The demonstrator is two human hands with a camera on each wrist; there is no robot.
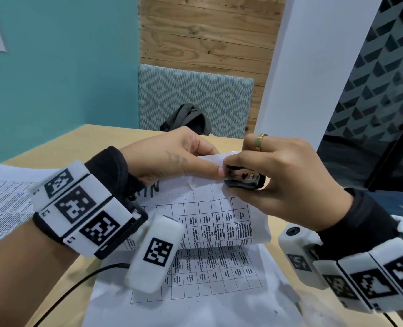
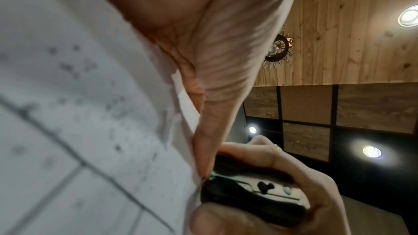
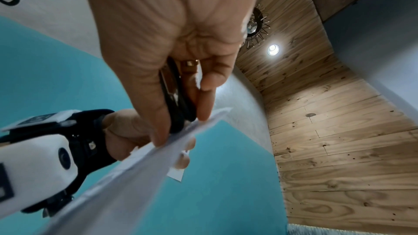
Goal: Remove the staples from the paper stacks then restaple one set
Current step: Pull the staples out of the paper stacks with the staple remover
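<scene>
A printed paper stack (image 1: 205, 208) with a table grid is lifted off the table, its lower pages curling down. My left hand (image 1: 184, 159) pinches the stack's top edge, thumb on the front and fingers behind. My right hand (image 1: 266, 175) grips a black staple remover (image 1: 243, 179) and presses its front end against the stack's top right corner, close to my left thumb. In the left wrist view the staple remover (image 2: 255, 194) meets the paper (image 2: 90, 113) beside my thumb. In the right wrist view the staple remover (image 3: 176, 103) sits between thumb and fingers at the paper's (image 3: 140, 167) edge. No staple is visible.
Another printed sheet (image 1: 195, 286) lies flat on the wooden table (image 1: 61, 147) below the lifted stack. More printed pages (image 1: 4, 204) lie at the left. A black cable (image 1: 77, 286) runs across the near table. A dark bag (image 1: 186, 119) sits on a patterned chair (image 1: 195, 95) behind.
</scene>
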